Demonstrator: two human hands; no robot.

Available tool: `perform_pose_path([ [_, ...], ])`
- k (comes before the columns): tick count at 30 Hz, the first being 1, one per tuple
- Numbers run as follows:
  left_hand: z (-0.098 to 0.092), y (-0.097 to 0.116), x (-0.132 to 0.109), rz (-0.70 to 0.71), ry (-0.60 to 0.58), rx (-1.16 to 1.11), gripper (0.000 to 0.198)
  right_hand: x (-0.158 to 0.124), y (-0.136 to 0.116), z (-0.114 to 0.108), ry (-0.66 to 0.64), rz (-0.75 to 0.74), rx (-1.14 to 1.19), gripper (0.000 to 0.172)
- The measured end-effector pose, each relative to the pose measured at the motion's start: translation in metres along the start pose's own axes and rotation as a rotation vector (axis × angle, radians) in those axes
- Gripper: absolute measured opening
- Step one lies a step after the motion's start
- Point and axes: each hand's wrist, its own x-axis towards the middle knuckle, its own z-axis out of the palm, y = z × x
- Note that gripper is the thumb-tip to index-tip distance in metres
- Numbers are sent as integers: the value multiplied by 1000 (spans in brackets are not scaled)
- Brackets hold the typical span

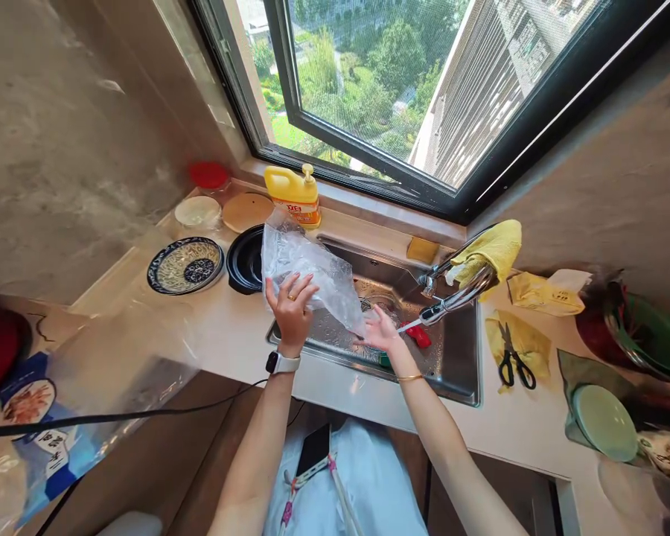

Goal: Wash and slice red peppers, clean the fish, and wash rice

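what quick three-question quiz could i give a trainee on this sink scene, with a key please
1. Which tool lies on the counter to the right of the sink?
a) knife
b) scissors
c) spatula

2. True or false: the left hand is touching the clear plastic bag.

3. Fill in the blank: a stream of water runs from the ____ toward the right hand.

Key: 1. b, scissors; 2. true; 3. faucet.

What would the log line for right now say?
left hand: at plastic bag | right hand: at bag's lower tip | bag: partly over sink | faucet: water running
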Motion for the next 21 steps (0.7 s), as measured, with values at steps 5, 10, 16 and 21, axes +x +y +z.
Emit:
perform_pose_path([
  [5, -12, -33, -26, 25, -95, 33, 36, 1, -13, 25, 100, -171, -190, 11],
  [10, -36, -75, -69, 44, -358, 128, 47, 1, -43, 39, 63, -206, -353, 19],
  [16, -60, -104, -107, -70, -435, 213, 63, 4, -50, 70, 23, -267, -687, 45],
  [21, -76, -112, -115, -151, -221, 257, 58, -9, -44, 75, -141, -394, -761, 53],
])
